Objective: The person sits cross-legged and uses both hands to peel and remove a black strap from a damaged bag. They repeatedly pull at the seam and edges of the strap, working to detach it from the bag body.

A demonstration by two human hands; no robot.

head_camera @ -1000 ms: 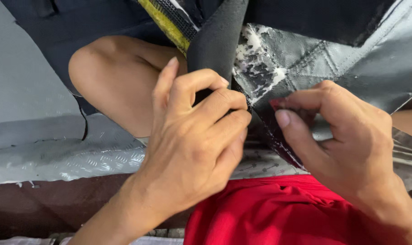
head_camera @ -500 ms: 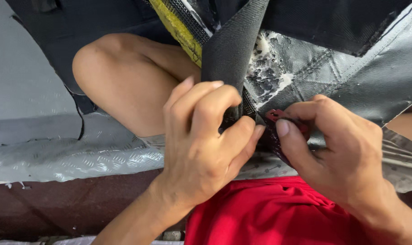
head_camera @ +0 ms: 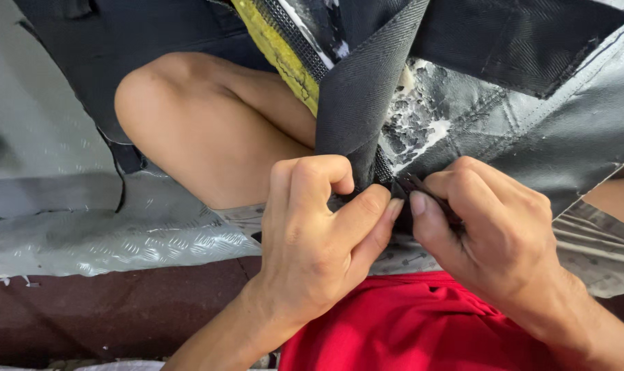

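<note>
Right at your pinch, your left hand [head_camera: 319, 240] is clamped on the black webbing strap [head_camera: 363, 96], your right hand [head_camera: 494, 233] pinching dark fabric beside it; peeling grey material [head_camera: 573, 130] sits just above.

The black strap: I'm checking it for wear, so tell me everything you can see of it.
The black strap is a broad band of coarse woven webbing, dark grey-black, with no fraying visible. It runs from the top right down to the middle of the picture, folded lengthwise toward its lower end. There the left hand pinches it between thumb and forefinger, and the right hand grips right beside it. It lies over grey fabric with a flaking coating, next to a yellow edging.
</note>
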